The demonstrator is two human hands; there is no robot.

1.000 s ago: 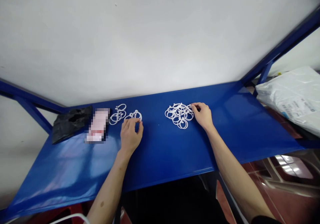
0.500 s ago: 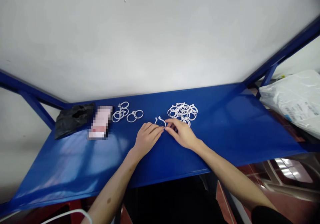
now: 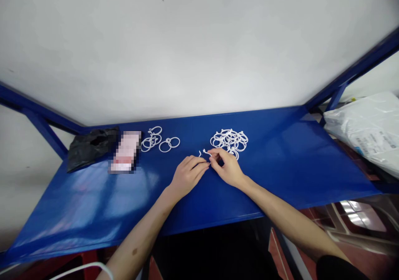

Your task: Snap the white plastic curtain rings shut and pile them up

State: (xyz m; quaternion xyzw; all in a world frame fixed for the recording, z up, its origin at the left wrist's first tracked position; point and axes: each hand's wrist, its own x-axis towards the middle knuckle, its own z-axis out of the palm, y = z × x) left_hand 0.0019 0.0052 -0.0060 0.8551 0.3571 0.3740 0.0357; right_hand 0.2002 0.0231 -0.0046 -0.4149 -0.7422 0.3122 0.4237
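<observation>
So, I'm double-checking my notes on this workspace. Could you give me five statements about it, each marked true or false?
1. The left hand and right hand are both at a white ring. True.
2. The bigger ring pile lies left of both hands. False: that pile lies just beyond the right hand.
3. The phone-like device lies between the black bag and the smaller ring group. True.
4. The tabletop is red. False: it is blue.
5. The wrapped package is at the far left. False: it is at the right.
</observation>
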